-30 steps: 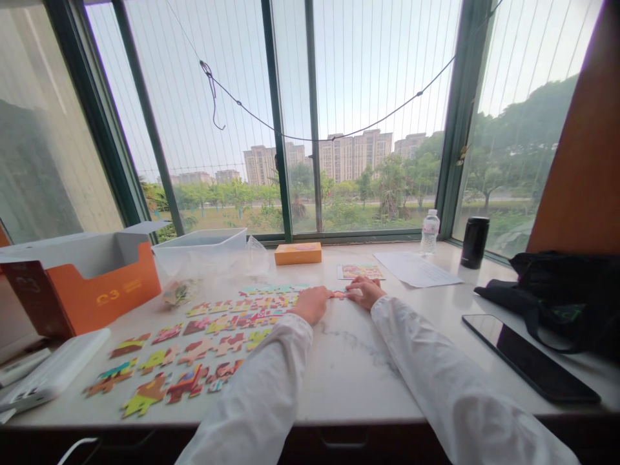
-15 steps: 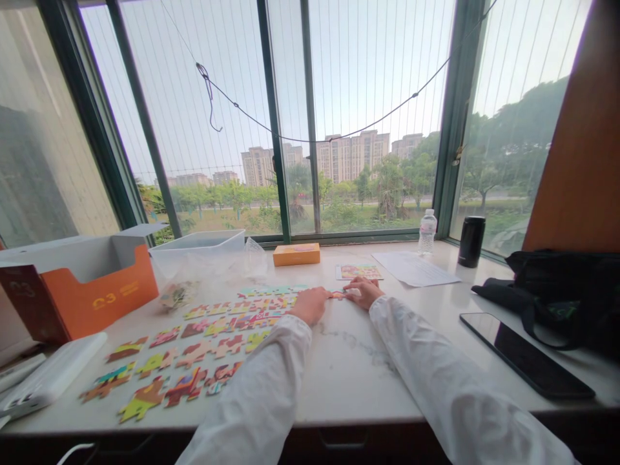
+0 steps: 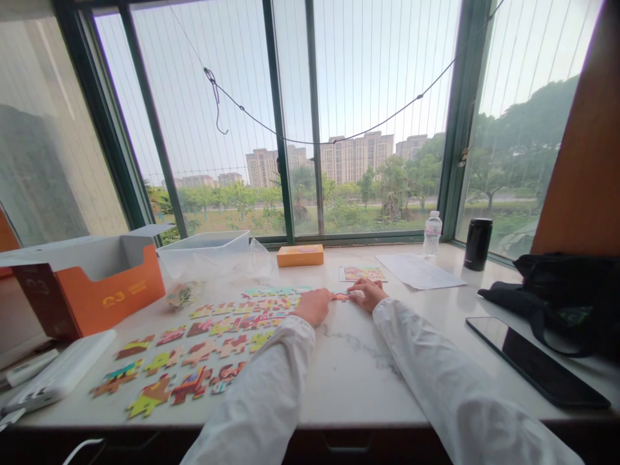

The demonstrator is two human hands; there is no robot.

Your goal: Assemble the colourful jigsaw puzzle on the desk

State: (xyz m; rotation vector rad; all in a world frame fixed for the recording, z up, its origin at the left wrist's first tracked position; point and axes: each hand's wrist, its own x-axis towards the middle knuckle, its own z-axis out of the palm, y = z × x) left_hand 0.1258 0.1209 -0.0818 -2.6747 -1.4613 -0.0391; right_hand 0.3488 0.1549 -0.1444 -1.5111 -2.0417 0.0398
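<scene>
tbl (image 3: 358,387) smooth, semi-gloss (marble-look) | pzl pcs (image 3: 192,385) matt | btl (image 3: 432,237) clr plastic | ph scrn (image 3: 535,361) glossy

A small puzzle piece (image 3: 341,298) is touched at one end by the left hand (image 3: 314,306) and at the other by the right hand (image 3: 367,295), above a marbled table (image 3: 358,387). Rows of puzzle pieces (image 3: 198,353) are spread to the left, partly hidden by a white sleeve (image 3: 264,391). Beyond the hands, a picture card (image 3: 361,274) is laid beside a paper sheet (image 3: 419,272); a phone (image 3: 535,361) is seen near a black bag (image 3: 571,300).
</scene>
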